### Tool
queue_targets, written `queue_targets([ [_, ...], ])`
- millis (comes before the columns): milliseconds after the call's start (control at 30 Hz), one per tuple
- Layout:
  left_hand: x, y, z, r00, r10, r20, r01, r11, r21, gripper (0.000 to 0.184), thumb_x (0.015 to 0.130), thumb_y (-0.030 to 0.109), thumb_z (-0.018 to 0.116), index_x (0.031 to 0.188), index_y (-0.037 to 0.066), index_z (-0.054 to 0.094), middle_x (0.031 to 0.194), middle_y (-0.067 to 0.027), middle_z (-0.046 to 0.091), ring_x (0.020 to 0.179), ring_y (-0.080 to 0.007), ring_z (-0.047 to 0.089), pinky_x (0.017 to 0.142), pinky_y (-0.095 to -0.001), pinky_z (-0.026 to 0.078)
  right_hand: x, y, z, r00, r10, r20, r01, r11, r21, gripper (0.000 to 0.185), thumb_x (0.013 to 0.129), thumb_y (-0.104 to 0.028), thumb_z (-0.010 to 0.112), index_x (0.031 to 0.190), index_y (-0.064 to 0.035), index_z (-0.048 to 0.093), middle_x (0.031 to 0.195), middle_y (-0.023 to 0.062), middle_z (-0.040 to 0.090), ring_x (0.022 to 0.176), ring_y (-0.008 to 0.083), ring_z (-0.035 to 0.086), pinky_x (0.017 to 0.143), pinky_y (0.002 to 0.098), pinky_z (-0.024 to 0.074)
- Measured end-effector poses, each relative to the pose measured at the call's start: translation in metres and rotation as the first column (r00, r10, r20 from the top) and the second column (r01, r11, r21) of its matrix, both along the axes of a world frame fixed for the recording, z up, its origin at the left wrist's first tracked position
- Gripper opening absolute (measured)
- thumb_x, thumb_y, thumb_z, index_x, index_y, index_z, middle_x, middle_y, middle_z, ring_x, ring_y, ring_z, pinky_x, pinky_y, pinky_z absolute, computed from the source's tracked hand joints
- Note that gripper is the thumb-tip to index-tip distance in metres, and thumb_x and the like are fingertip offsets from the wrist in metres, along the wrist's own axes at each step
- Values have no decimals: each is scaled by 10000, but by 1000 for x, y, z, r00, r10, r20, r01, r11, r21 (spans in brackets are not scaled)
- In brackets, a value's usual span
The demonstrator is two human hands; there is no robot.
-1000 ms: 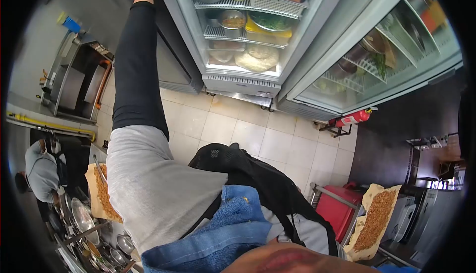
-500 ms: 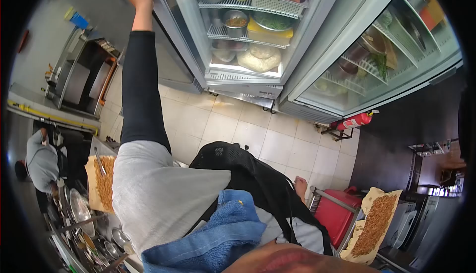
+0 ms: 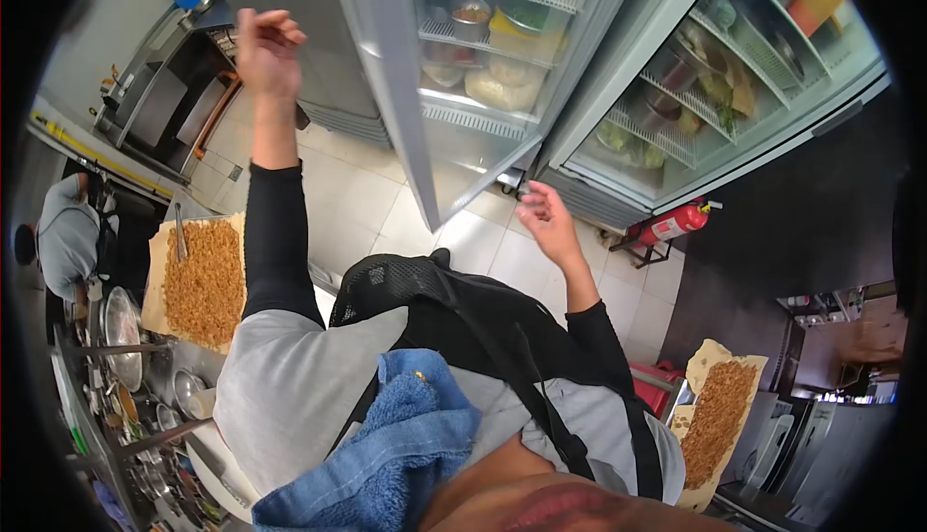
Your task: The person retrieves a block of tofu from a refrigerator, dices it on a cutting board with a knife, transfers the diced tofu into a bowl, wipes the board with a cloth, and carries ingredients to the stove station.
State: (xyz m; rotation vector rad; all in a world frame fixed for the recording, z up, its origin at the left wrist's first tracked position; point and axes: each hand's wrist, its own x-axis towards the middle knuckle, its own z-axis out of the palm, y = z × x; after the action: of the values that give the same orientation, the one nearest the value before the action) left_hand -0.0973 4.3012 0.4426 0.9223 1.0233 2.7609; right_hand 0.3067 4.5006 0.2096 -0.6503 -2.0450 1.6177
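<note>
My left hand (image 3: 270, 54) is raised at the upper left, fingers apart and empty, off the fridge door. Lower and to the right, my right hand (image 3: 548, 218) hangs over the floor, fingers loosely spread and holding nothing. Between them a glass fridge door (image 3: 463, 160) stands ajar, its lower corner over the tiles. Behind the glass, wire shelves carry a metal container (image 3: 469, 15), a yellow tub (image 3: 517, 40) and a bag of pale food (image 3: 502, 88). A blue towel (image 3: 415, 435) lies over my shoulder.
A second glass-door fridge (image 3: 695, 78) stands at the right, with a red fire extinguisher (image 3: 671, 226) below. Trays of brown crumbly food (image 3: 203, 281) are on both sides. At the far left a person (image 3: 68, 233) stands near metal bowls (image 3: 123, 339).
My left hand has let go of the door edge and moved down. The door has swung rightward, partly across the fridge. My right hand has come up and forward.
</note>
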Motion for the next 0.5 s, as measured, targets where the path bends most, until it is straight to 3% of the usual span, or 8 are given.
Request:
queue_targets([
  [67, -15, 8, -39, 990, -65, 122, 89, 974, -206, 348, 1000, 339, 574, 892, 28, 687, 753, -58, 655, 630, -141, 617, 625, -304, 525, 4, -20, 25, 993, 106, -52, -99, 987, 127, 757, 825, -212, 816, 1454, -78, 417, 1230, 105, 613, 991, 184, 614, 876, 349, 506],
  [100, -9, 15, -56, 979, -59, 198, 117, 948, -297, 331, 989, 347, 590, 912, 40, 687, 750, -47, 653, 619, -135, 612, 626, -298, 524, 10, -27, 30, 991, 136, -14, -134, 987, 93, 927, 757, -242, 875, 1506, -104, 346, 1335, 137, 553, 1178, 229, 559, 976, 380, 468],
  [133, -2, 26, -75, 961, -46, 274, 154, 910, -384, 317, 978, 355, 606, 931, 52, 687, 747, -36, 650, 607, -130, 606, 627, -292, 523, 19, -34, 30, 993, 108, -49, -104, 991, 81, 952, 745, -249, 883, 1510, -97, 337, 1359, 147, 535, 1224, 247, 531, 999, 393, 455],
  [200, -3, 48, -122, 904, -187, 384, 353, 832, -428, 310, 960, 373, 632, 973, 67, 680, 768, -30, 649, 634, -126, 606, 634, -275, 517, 38, -48, 28, 992, 55, -117, -48, 997, 54, 1002, 722, -262, 898, 1519, -82, 319, 1406, 166, 500, 1317, 283, 474, 1044, 418, 427],
  [267, -2, 77, -163, 823, -217, 526, 478, 765, -432, 336, 941, 400, 655, 1014, 72, 669, 784, -25, 644, 686, -130, 611, 657, -274, 518, 64, -39, -23, 993, 0, -119, -2, 1000, -19, 1045, 693, -265, 917, 1515, -23, 319, 1479, 175, 436, 1406, 287, 371, 1096, 442, 380],
  [333, -8, 115, -194, 769, -235, 595, 579, 650, -492, 445, 901, 470, 686, 1092, 70, 649, 852, -30, 649, 750, -132, 612, 697, -286, 521, 69, -54, -13, 946, -222, -237, 241, 969, 56, 964, 708, -234, 911, 1467, 31, 379, 1485, 171, 440, 1361, 264, 429, 1086, 411, 402],
  [400, -10, 158, -211, 729, -277, 626, 644, 587, -490, 541, 868, 524, 705, 1152, 71, 627, 915, -40, 648, 809, -153, 634, 778, -324, 544, 83, -50, -5, 818, -537, -206, 505, 842, -190, 762, 787, -138, 846, 1407, 56, 448, 1429, 177, 506, 1288, 243, 510, 1066, 366, 427],
  [500, -26, 246, -238, 696, -359, 622, 703, 516, -490, 546, 859, 556, 709, 1109, 78, 624, 925, -50, 660, 805, -155, 635, 766, -320, 549, 105, -13, -19, 693, -679, -241, 656, 733, -178, 547, 885, -43, 717, 1365, 78, 482, 1318, 169, 597, 1181, 233, 592, 1020, 327, 458],
])
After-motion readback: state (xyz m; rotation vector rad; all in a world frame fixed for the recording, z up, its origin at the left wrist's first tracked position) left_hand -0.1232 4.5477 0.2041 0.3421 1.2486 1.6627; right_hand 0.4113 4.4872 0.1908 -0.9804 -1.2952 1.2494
